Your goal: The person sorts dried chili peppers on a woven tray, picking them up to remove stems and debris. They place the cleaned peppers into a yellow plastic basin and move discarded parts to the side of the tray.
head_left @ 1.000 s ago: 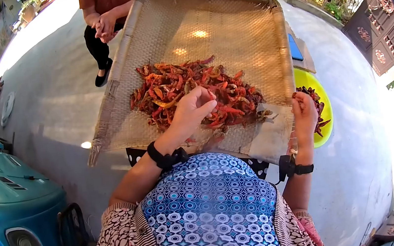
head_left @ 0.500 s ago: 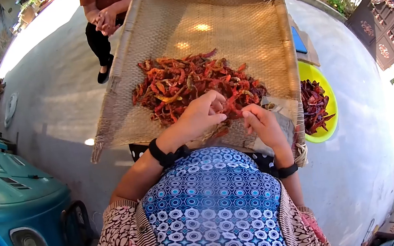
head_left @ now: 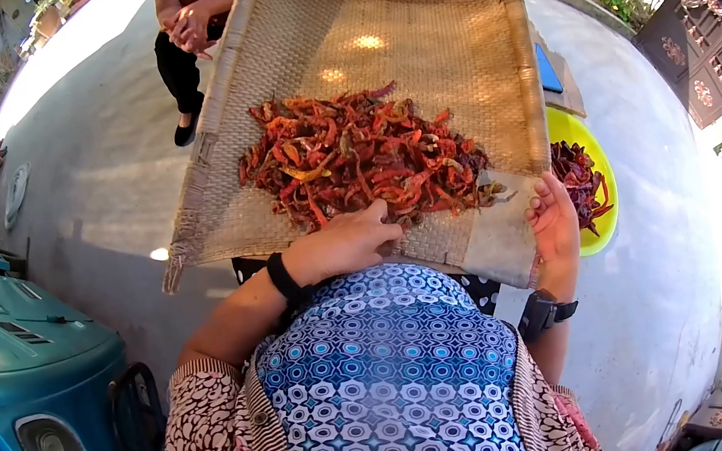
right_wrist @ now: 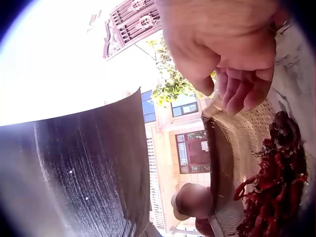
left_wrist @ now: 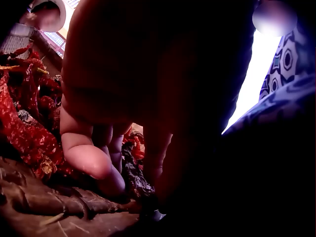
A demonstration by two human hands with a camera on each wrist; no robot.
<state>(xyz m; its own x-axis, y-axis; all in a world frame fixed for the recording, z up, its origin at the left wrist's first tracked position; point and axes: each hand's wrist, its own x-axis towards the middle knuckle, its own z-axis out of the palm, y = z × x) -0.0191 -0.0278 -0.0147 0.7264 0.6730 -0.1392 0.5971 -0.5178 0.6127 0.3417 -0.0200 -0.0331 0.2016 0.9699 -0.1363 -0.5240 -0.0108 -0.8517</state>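
Dried red chili peppers [head_left: 352, 158] lie heaped on a woven tray [head_left: 446, 41]. At the heap's near edge, the left hand [head_left: 341, 244] reaches down with bent fingers. In the left wrist view, a dark, wrinkled chili [left_wrist: 137, 173] is between the fingers and thumb of the left hand [left_wrist: 113, 98]. The right hand [head_left: 554, 223] is over the tray's right edge, beside a yellow-green bowl [head_left: 604, 184] of darker red chilies [head_left: 578, 174]. Loosely bent fingers and no held object show on the right hand [right_wrist: 227, 49] in the right wrist view.
A flat grey-beige piece [head_left: 500, 239] covers the tray's near right corner. Beyond the tray's right side lies a blue flat object [head_left: 547, 69]. Someone stands at the far left with clasped hands [head_left: 191, 29]. A teal vehicle [head_left: 32, 360] is at the left.
The right hand went from beside the bowl to near the left hand, then back right to the tray's edge. The left hand has lowered to the heap's near edge.
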